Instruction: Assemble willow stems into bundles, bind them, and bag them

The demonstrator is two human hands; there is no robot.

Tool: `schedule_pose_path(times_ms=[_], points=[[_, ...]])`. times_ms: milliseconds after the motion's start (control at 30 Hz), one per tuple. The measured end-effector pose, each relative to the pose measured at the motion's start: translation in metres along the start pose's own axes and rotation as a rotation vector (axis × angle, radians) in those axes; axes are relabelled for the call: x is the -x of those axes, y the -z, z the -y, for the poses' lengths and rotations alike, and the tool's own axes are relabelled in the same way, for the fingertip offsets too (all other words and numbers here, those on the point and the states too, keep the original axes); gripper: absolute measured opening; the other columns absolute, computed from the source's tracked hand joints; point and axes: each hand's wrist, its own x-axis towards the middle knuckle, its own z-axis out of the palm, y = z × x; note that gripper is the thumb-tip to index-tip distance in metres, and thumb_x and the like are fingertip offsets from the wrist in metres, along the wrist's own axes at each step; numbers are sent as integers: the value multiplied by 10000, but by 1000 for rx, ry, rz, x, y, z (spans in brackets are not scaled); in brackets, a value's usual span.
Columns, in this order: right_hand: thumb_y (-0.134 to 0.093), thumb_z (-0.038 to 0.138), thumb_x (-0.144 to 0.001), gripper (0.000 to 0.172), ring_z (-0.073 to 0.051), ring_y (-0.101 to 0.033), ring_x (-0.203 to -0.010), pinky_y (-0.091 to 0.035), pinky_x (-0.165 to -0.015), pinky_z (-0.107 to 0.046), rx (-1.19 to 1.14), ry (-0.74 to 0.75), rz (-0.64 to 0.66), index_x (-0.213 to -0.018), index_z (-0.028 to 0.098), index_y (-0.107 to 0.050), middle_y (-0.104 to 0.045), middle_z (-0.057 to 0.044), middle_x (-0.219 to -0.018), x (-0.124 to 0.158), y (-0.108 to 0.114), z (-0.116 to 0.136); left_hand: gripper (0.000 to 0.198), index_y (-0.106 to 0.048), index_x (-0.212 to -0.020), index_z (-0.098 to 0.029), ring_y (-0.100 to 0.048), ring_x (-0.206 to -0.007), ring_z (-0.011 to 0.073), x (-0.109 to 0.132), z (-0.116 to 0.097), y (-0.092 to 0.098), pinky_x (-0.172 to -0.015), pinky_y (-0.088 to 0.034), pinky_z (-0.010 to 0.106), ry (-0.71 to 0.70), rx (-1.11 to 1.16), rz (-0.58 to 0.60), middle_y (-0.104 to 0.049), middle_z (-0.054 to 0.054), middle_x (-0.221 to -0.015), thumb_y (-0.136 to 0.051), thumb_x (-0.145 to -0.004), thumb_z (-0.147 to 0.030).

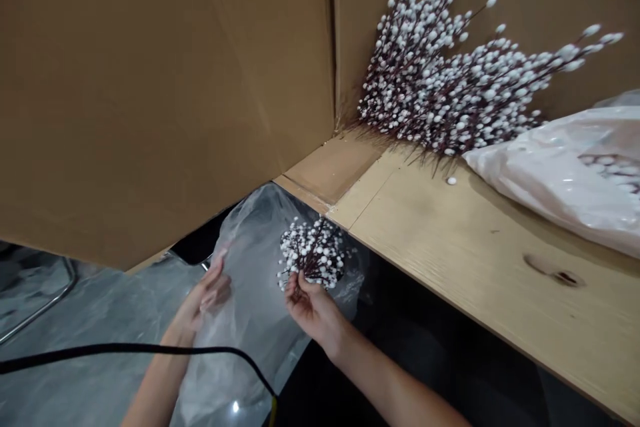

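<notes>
A small bunch of white-berried stems (313,250) shows below the table's edge, over a clear plastic bag (245,320). My right hand (313,310) is closed in a pinch at the near side of this bunch, its fingertips among the lower berries. To its left, my left hand (207,297) has its fingers bent round the left side of the bag, gripping the film. Whether the bunch lies inside the bag or in front of it, I cannot tell.
A pile of berried stems (440,80) leans against cardboard on the wooden table (450,247). Beside it lies a white plastic bag (570,173), with one loose berry (451,181) nearby. A cardboard panel (165,93) stands at left; a black cable (150,349) crosses low.
</notes>
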Motion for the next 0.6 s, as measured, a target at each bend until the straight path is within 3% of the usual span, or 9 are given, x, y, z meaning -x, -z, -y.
schedule_pose_path(times_ms=[100, 167, 333, 400, 467, 600], points=[[-646, 79, -829, 184, -54, -565, -607, -486, -635, -164, 10, 58, 5, -665, 141, -591, -598, 17, -675, -18, -3, -8, 396, -650, -1089, -353, -171, -203, 32, 3, -4, -16, -248, -145, 67, -23, 132, 85, -205, -99, -336, -266, -1011, -299], [-656, 87, -821, 198, -62, -560, -586, -486, -618, -183, 44, 89, -19, -650, 143, -574, -586, 22, -655, -34, -1, -11, 434, -629, -1160, -373, -132, -204, 33, 5, -6, -24, -247, -146, 62, -32, 213, 169, -137, -104, -358, -225, -1015, -305], [-573, 166, -910, 118, -62, -547, -569, -491, -551, -195, 142, 130, -149, -805, 113, -581, -574, 35, -703, -73, 13, -13, 618, -717, -826, -272, -154, -198, 48, 2, -12, -34, -245, -223, 72, -14, 256, 338, -89, -81, -364, -128, -1013, -299], [-558, 217, -927, 113, -81, -582, -639, -513, -569, -217, 195, 113, -196, -950, 112, -595, -609, 2, -825, -83, 21, -18, 659, -711, -818, -268, -178, -187, 55, -2, -16, -38, -249, -252, 74, -42, 257, 372, -81, -80, -366, -82, -1011, -297], [-559, 257, -929, 187, -110, -613, -732, -538, -622, -253, 261, 70, -234, -1056, 123, -588, -624, -33, -947, -89, 29, -28, 698, -705, -812, -268, -209, -181, 57, -8, -21, -41, -249, -262, 75, -71, 263, 383, -118, -79, -354, -36, -1008, -295], [-563, 295, -925, 263, -160, -632, -868, -555, -726, -329, 413, -81, -245, -1134, 135, -575, -618, -68, -1070, -91, 44, -56, 744, -593, -495, -201, -195, -167, 44, -21, -31, -39, -249, -285, 86, -116, 250, 447, -181, -62, -276, -72, -1010, -329]])
